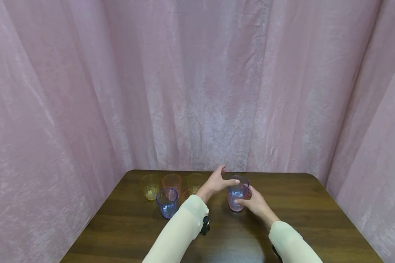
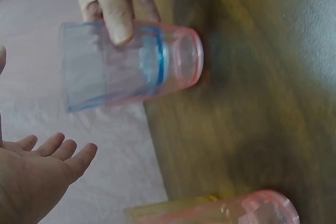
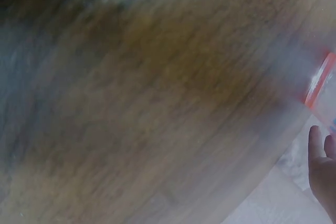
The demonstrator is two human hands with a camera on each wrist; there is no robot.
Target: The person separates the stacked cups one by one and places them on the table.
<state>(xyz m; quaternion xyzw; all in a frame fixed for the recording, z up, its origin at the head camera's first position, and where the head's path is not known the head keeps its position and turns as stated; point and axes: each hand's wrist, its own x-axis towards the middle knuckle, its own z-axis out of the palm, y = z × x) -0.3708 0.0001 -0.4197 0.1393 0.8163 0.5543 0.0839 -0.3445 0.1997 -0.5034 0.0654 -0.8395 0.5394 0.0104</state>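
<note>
A clear blue plastic cup sits nested inside a clear pink cup, its upper part rising above the pink one. My right hand grips this stack from the right side, thumb across the front. In the left wrist view, the right hand has its thumb over the overlapping walls. My left hand hovers by the blue rim with fingers spread, holding nothing. Its palm and extended fingers appear apart from the cups in the left wrist view. The right wrist view catches only the pink base at its edge.
Left of my hands stand several more cups: a yellow one, a pink one, a blue one, and another yellow one. My left forearm partly covers a further pinkish cup. A pink curtain hangs behind the wooden table.
</note>
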